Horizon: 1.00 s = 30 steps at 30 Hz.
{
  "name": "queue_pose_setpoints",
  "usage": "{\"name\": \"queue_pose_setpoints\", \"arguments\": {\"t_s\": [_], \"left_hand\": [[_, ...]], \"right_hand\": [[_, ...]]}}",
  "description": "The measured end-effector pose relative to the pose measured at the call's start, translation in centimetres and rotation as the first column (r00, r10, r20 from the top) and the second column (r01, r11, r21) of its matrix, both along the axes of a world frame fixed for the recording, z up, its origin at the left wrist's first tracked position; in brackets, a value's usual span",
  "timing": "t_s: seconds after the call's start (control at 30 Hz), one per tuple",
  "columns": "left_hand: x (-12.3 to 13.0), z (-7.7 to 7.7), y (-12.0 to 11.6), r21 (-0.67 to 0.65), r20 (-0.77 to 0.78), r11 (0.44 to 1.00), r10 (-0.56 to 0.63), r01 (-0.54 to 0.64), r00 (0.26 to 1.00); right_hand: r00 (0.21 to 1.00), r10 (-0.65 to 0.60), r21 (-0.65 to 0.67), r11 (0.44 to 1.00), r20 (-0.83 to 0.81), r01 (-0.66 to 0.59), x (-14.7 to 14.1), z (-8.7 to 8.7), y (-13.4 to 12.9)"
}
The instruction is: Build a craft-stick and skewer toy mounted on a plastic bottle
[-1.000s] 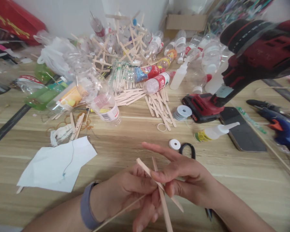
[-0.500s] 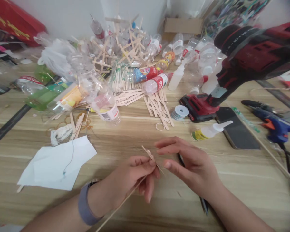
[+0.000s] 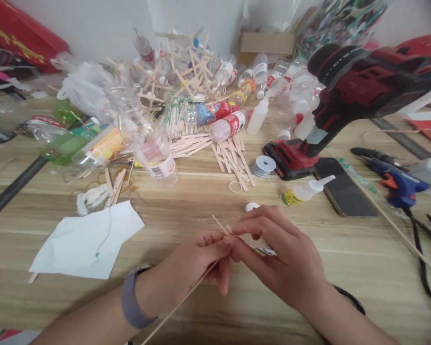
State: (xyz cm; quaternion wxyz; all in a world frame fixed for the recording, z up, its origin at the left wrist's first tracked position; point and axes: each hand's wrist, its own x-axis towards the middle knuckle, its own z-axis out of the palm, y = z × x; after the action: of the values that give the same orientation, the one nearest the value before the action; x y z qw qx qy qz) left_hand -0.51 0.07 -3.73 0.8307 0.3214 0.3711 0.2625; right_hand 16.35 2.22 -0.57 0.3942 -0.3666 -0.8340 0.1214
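Note:
My left hand (image 3: 210,254) is closed in a pinch around a long thin wooden stick (image 3: 183,301), which slants from the bottom edge up to the fingers. A second thin stick (image 3: 218,223) pokes out above the pinch, seeming to cross the long one. Close against it, my right hand (image 3: 280,254) has its thumb and forefinger pressed together at the crossing. What lies between those fingertips is hidden. Beyond the right knuckles shows a small white round object (image 3: 252,207). A dark curved object (image 3: 350,298) is partly hidden behind the right forearm.
A red-black cordless drill (image 3: 330,110), a wire spool (image 3: 263,166), a glue bottle (image 3: 305,191), a phone (image 3: 345,189) and a blue glue gun (image 3: 404,184) stand right. Craft sticks (image 3: 233,160) and plastic bottles (image 3: 154,158) crowd the back. White paper (image 3: 75,244) lies left.
My right hand has moved left, and its spread thumb and forefinger have closed at the stick crossing. My left hand keeps its hold. The view has shifted slightly.

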Motion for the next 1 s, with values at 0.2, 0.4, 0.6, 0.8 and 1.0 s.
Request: {"name": "queue_pose_setpoints", "arguments": {"t_s": [0.2, 0.4, 0.6, 0.8, 1.0], "left_hand": [[-0.1, 0.2, 0.1, 0.005, 0.011, 1.0, 0.002, -0.002, 1.0], [-0.2, 0.6, 0.2, -0.016, -0.008, 1.0, -0.016, 0.016, 1.0], [-0.3, 0.8, 0.5, -0.032, -0.045, 0.999, -0.015, 0.013, 0.999], [-0.6, 0.9, 0.3, -0.033, -0.008, 0.999, -0.001, 0.001, 1.0], [-0.9, 0.5, 0.4, -0.029, 0.089, 1.0, 0.0, 0.003, 0.996]], "right_hand": [[0.996, 0.071, 0.127, 0.989, 0.045, -0.076, 0.3, -0.1, 0.1], [0.99, 0.071, 0.18, 0.979, 0.122, -0.092, 0.3, 0.1, 0.2], [0.997, -0.005, -0.069, 0.998, -0.081, 0.0, 1.1, 0.6, 0.3], [0.94, -0.309, -0.232, 0.934, -0.145, 0.271, 2.5, -0.1, 1.4], [0.982, 0.066, -0.238, 0.965, -0.175, -0.107, 2.7, -0.5, 2.6]]}}
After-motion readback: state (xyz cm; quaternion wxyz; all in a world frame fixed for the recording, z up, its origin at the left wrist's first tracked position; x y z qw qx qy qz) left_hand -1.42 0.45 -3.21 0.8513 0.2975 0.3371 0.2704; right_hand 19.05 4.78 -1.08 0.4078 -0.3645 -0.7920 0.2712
